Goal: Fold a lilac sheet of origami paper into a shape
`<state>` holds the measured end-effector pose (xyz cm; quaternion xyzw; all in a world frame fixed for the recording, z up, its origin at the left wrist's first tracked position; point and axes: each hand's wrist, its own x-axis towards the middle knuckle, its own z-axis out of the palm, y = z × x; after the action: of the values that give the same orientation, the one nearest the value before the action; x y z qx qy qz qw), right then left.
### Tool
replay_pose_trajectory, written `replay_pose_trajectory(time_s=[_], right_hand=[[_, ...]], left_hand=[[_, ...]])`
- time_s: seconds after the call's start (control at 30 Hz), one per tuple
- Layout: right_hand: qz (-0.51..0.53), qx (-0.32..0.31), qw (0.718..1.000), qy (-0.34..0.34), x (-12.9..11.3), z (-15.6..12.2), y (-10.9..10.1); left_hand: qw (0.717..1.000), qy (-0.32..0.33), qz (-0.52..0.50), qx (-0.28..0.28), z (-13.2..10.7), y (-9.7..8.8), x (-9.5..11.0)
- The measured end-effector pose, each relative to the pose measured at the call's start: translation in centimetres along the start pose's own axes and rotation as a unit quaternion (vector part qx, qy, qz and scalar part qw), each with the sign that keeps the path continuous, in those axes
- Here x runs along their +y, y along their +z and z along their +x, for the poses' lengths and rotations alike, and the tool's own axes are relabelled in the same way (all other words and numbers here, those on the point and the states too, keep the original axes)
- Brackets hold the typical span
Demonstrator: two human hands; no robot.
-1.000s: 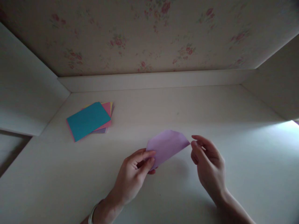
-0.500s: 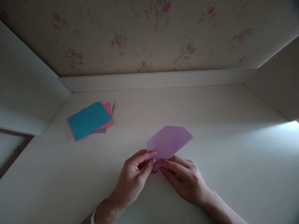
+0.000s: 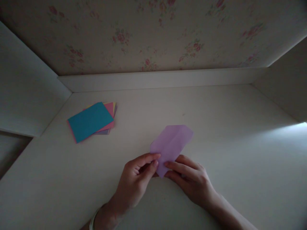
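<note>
A folded sheet of purple paper [image 3: 171,140] with slanted corners is held between both hands above the white table. A faint crease runs lengthwise along it. My left hand [image 3: 137,179] pinches its lower left edge between thumb and fingers. On the lower right edge, my right hand [image 3: 192,179] grips with fingers on top, the thumb partly hidden. The paper's near tip shows between the two hands, and its far end points up and to the right.
A stack of coloured paper [image 3: 91,123], blue on top with pink, purple and yellow beneath, lies at the back left of the white table [image 3: 227,134]. White panels flank the table, and a floral wall [image 3: 153,38] rises behind it.
The purple paper has turned slightly, its far end shifting left and up, and its crease shows more. Its near tip is now more exposed, with the fingers a little farther apart.
</note>
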<state>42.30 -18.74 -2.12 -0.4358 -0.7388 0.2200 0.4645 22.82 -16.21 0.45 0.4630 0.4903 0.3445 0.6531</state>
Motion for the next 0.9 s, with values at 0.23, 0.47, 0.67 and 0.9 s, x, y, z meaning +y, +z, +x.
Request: replay_pose_trajectory(time_s=[0.23, 0.47, 0.67, 0.9], right_hand=[[0.035, 0.000, 0.999, 0.005, -0.13, 0.19, -0.20], [0.087, -0.002, 0.993, 0.074, -0.48, 0.38, -0.47], [0.130, 0.001, 0.988, 0.085, -0.46, 0.41, -0.44], [0.106, -0.019, 0.992, 0.062, -0.28, 0.31, -0.02]], left_hand=[[1.000, 0.015, 0.016, -0.010, -0.16, -0.18, -0.16], [1.000, 0.013, 0.009, -0.026, -0.32, -0.41, -0.13], [0.999, -0.007, -0.023, -0.032, -0.24, -0.53, -0.36], [0.999, -0.028, -0.021, -0.025, 0.02, -0.49, -0.42]])
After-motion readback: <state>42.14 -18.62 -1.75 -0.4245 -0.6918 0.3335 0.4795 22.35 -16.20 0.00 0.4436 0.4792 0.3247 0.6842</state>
